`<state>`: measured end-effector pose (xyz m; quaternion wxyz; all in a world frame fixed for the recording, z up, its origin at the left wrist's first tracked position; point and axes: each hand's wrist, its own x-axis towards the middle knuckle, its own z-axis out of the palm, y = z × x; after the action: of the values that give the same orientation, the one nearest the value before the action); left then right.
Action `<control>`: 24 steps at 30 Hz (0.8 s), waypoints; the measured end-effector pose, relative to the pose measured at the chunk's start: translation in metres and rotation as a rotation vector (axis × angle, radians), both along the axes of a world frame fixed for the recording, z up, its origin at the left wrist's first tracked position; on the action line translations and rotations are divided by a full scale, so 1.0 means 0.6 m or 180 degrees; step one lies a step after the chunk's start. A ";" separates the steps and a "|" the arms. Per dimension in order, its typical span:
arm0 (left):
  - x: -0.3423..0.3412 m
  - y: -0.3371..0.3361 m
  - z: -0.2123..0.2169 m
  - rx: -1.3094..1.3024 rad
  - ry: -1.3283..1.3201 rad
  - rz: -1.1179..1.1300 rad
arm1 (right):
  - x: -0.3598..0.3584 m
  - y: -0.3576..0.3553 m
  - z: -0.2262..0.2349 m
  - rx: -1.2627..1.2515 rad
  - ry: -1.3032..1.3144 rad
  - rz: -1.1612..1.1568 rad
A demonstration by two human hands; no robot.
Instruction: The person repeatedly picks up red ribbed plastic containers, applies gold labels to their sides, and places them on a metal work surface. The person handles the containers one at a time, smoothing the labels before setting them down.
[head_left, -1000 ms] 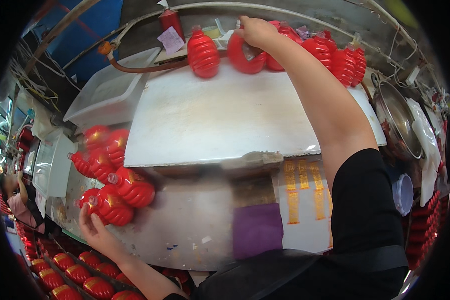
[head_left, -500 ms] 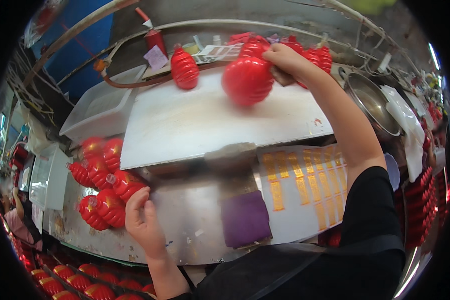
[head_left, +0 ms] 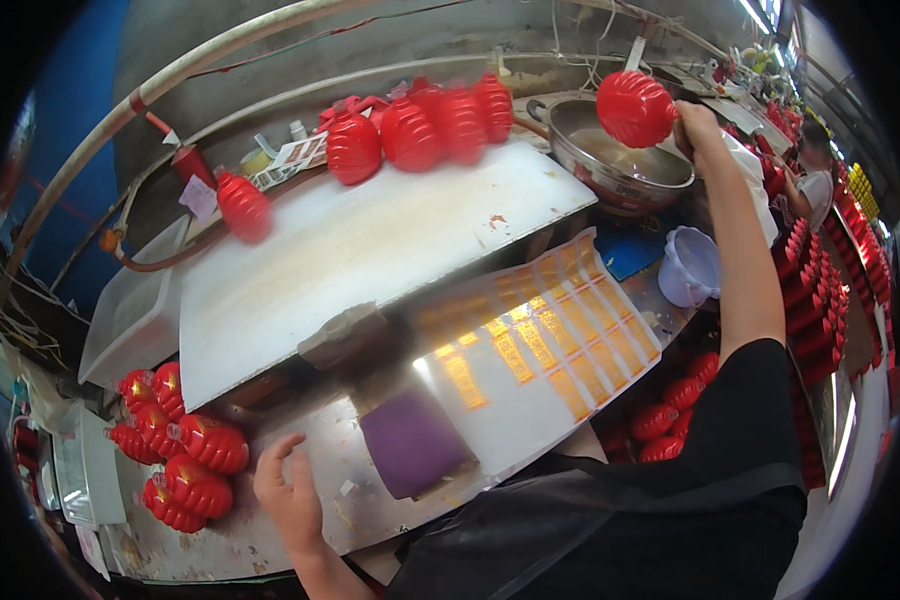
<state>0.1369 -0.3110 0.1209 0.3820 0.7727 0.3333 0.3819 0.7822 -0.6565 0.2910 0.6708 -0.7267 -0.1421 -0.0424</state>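
Above metal bowl (head_left: 620, 165): right hand (head_left: 698, 128) grip closed on red lantern (head_left: 635, 108), axis unclear; left hand (head_left: 290, 495) open.

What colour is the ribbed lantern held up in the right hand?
Red. The ribbed lantern in the right hand shows clearly in the head view, over the metal bowl.

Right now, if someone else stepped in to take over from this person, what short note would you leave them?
Right hand: raised, gripping a red ribbed lantern above the metal bowl.
Left hand: empty, fingers spread on the steel table, beside a cluster of red lanterns.
Elsewhere: a row of red lanterns along the far edge of the white board; a sheet of gold stickers and a purple pad lie in front of the person.
Done: some lanterns sit at the left hand.
Left: the held lantern and the row on the board.
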 end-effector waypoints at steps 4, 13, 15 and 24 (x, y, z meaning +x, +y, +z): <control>0.014 -0.026 0.012 0.0464 0.0498 -0.0494 | 0.065 -0.005 -0.076 -0.1040 -0.0220 -0.1046; 0.023 -0.036 0.014 0.0434 0.0555 -0.0411 | 0.054 0.033 -0.120 -0.4028 -0.1528 -0.1263; 0.023 -0.042 0.011 0.0361 0.0593 -0.0383 | 0.050 0.039 -0.115 -0.4311 -0.1288 -0.0990; 0.009 -0.060 0.003 0.0368 0.0640 -0.0427 | 0.090 0.022 -0.144 -0.3454 -0.0839 -0.1244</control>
<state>0.1425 -0.3468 0.1225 0.3263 0.8483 0.2949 0.2948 0.8359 -0.6433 0.2044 0.1596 -0.9672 -0.0891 -0.1764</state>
